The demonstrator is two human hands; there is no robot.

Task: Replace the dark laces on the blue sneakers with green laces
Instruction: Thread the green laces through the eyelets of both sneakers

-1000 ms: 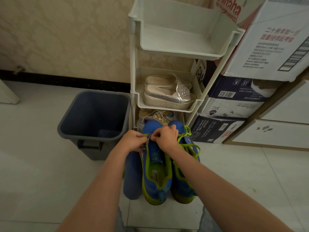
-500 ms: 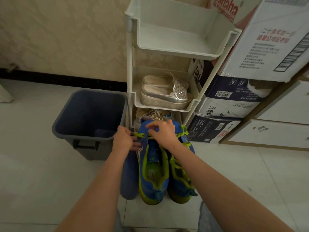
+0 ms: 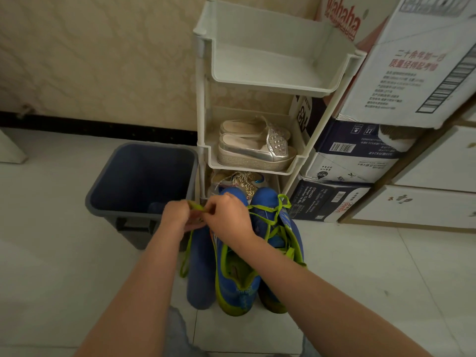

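A pale tiled floor (image 3: pixel 360 266) beside a cream wall (image 3: pixel 90 60), where two hands held a green lace (image 3: pixel 197 206) over a pair of blue sneakers (image 3: pixel 237 282).

At the centre of the frame the sneakers stood side by side on the floor, toes towards a white three-tier rack (image 3: pixel 203 99). The left hand (image 3: pixel 177 215) and right hand (image 3: pixel 229 217) each pinched the lace with curled fingers, just above the left-hand sneaker's toe; green lacing also crossed the other sneaker. The rack's middle tray held silver platform shoes (image 3: pixel 255 150), and its bottom tier a glittery gold shoe (image 3: pixel 242 181). A grey bin (image 3: pixel 103 181) stood at centre left, its contents too dim to tell. Cardboard boxes (image 3: pixel 412 60) were stacked at the upper right.
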